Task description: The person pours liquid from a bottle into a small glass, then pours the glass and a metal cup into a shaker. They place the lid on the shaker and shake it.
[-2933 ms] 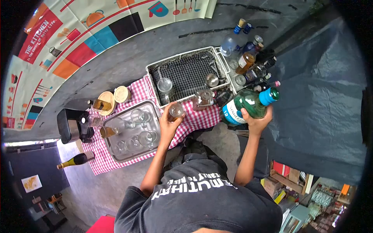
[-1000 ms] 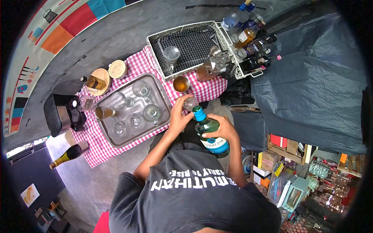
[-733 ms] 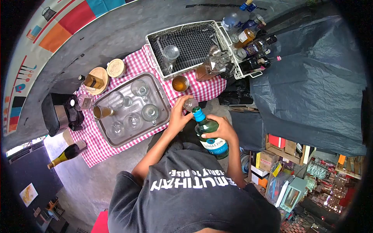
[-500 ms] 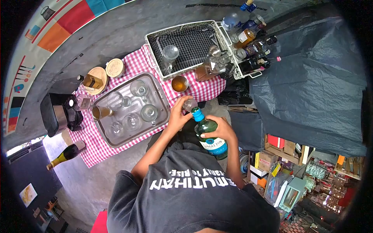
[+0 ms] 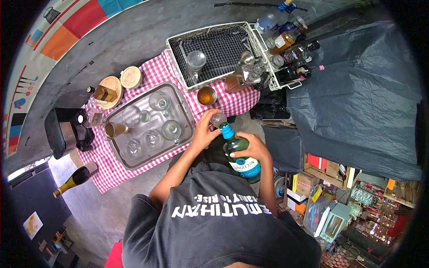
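My right hand (image 5: 252,149) is wrapped round a green glass bottle (image 5: 237,145) with a blue neck band and a white and blue label. The bottle leans, with its uncapped mouth right at a small clear glass (image 5: 218,119). That glass is pinched between the fingers of my left hand (image 5: 205,133), in front of the table edge. Just beyond it on the checked cloth stands a cup of amber liquid (image 5: 206,96). To the left, a grey metal tray (image 5: 187,129) bears several clear glasses and mugs.
A white wire basket (image 5: 172,42) with a glass stands at the back. Several liquor bottles (image 5: 292,56) crowd the rack on its right. A dark bottle with gold foil (image 5: 76,179) is at the table's left end, near a black container (image 5: 62,131).
Hardly anything differs. The bottle and my hands have shifted by a tiny amount, and both grips are the same.
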Tool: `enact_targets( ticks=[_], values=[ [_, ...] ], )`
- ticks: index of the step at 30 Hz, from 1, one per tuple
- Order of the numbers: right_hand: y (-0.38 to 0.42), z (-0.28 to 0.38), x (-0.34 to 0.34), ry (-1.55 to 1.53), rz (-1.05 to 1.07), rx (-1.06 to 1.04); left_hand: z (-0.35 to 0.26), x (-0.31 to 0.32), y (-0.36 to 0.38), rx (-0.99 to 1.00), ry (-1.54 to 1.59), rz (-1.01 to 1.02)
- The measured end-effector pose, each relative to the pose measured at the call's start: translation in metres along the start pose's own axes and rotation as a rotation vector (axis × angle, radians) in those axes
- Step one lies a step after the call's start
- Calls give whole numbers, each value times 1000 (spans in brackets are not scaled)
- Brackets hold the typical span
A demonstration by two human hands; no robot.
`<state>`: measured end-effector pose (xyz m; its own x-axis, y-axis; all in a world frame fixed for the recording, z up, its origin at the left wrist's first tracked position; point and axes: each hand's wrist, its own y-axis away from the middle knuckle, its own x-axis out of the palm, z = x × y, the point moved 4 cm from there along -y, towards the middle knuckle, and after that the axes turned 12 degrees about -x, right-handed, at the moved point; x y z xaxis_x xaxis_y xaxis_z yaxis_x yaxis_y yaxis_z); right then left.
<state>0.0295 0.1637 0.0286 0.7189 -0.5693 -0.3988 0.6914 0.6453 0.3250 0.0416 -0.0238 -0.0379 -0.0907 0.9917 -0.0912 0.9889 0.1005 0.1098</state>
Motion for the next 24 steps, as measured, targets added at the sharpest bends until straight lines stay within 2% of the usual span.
enact_targets(
  ticks=[11,24],
  values=[
    [0,-9,0,-15,-7,36,6,4,-4,45,-15,78],
    [-3,-15,1,-32,-1,68,11,6,-8,7,-21,116]
  ],
)
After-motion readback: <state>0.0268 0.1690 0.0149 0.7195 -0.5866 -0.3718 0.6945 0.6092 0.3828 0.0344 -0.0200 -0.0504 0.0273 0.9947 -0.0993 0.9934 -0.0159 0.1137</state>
